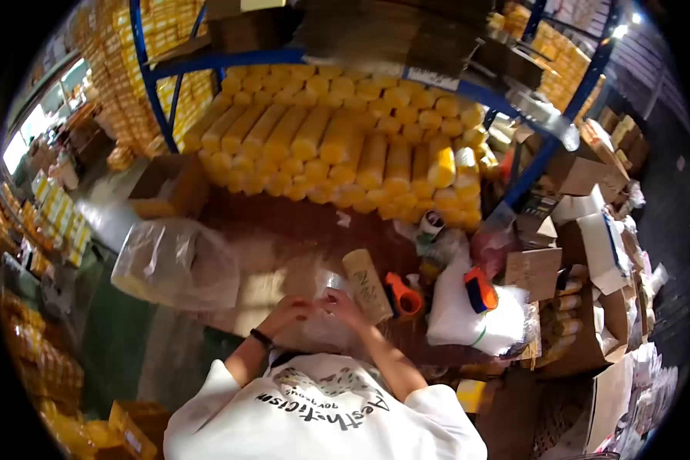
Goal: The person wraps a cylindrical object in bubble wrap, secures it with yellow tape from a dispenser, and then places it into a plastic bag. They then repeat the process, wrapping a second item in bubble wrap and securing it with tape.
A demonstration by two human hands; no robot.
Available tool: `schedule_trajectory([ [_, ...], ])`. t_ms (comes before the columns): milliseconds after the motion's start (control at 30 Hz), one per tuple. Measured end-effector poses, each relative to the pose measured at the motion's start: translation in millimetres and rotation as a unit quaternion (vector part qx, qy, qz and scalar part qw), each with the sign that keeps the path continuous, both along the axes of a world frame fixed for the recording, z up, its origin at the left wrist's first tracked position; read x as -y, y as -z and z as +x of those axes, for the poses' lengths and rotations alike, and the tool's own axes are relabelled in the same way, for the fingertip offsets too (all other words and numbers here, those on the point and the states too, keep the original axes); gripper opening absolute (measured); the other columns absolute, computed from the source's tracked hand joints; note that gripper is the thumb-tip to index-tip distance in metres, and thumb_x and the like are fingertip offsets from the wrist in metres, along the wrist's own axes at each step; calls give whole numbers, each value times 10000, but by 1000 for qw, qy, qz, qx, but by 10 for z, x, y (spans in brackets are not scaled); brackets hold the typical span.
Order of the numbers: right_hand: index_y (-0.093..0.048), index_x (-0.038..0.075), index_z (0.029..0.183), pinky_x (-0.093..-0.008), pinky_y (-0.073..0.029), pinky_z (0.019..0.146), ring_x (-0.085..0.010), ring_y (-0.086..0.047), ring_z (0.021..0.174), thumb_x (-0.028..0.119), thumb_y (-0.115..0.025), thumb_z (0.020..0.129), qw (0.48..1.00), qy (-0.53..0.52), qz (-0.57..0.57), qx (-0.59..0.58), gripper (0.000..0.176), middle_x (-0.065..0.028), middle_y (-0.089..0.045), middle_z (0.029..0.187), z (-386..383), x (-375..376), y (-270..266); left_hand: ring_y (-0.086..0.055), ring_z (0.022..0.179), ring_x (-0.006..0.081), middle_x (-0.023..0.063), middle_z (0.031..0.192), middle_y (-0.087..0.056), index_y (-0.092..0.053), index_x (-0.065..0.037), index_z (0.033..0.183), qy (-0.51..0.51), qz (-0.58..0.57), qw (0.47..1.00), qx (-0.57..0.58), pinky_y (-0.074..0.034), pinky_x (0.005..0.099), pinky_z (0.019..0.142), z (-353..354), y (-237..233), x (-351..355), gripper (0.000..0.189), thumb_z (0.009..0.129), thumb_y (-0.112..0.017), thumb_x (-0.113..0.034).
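My left hand [290, 312], with a dark band on its wrist, is closed in a pinch at the table's near edge. Close beside it, my right hand [340, 307] is also closed, fingertips bent inward. Both appear to pinch a crumpled clear plastic bag [322, 332], which hangs between them and my shirt; what lies in it is hard to make out. Just beyond the right hand is a shiny, clear piece [330, 280]. A brown cardboard piece with dark writing [367, 285] lies right of that hand, beside an orange tape dispenser [404, 296].
A large clear plastic bag [176, 264] lies on the left, with an open cardboard box [169, 186] behind it. Yellow rolls [314, 138] are stacked under a blue rack [230, 58]. Rightward are a second tape dispenser [481, 291], a white bag [475, 318] and open cartons [606, 253].
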State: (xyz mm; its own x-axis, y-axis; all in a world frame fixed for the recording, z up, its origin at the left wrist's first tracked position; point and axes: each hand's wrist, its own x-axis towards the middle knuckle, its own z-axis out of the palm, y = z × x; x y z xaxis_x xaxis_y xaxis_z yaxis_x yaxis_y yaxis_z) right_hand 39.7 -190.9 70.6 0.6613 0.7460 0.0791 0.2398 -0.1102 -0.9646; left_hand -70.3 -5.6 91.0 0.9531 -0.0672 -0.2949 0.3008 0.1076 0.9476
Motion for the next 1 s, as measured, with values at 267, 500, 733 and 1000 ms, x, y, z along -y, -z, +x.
schedule_trajectory([
  [267,-666,31,905,-268,-444,637,-74,-533,720,290,-629,893,981,84,22,-175,262,-1,-606,755,210,-9,-201,-616,799,174,40,934,-607,-535,-57,1155,-48,-57,997,9,-546,303,739,293,-763,14,352,873,-633,-243],
  [500,-643,-14,912,-269,-462,706,-107,-570,789,323,-580,918,979,32,89,-182,342,-37,-633,854,401,17,-518,-582,769,120,21,866,-590,-563,-50,1026,-5,-63,997,47,-458,262,631,548,-720,-155,275,831,-673,-210],
  [733,-408,35,1310,-408,-476,859,-307,-552,1043,325,-663,826,902,182,-360,155,619,-197,-547,1147,402,549,-353,-544,681,163,50,753,-554,-543,-39,901,-271,310,897,162,-440,330,592,536,42,-1044,182,839,-631,-185],
  [1000,-179,80,1444,-480,-471,831,-401,-530,1097,267,-634,770,826,239,-477,182,834,-291,-489,1228,664,730,926,-579,934,327,148,968,-614,-552,-32,998,-359,658,556,360,-494,400,768,231,-1391,-696,152,853,-508,-51],
])
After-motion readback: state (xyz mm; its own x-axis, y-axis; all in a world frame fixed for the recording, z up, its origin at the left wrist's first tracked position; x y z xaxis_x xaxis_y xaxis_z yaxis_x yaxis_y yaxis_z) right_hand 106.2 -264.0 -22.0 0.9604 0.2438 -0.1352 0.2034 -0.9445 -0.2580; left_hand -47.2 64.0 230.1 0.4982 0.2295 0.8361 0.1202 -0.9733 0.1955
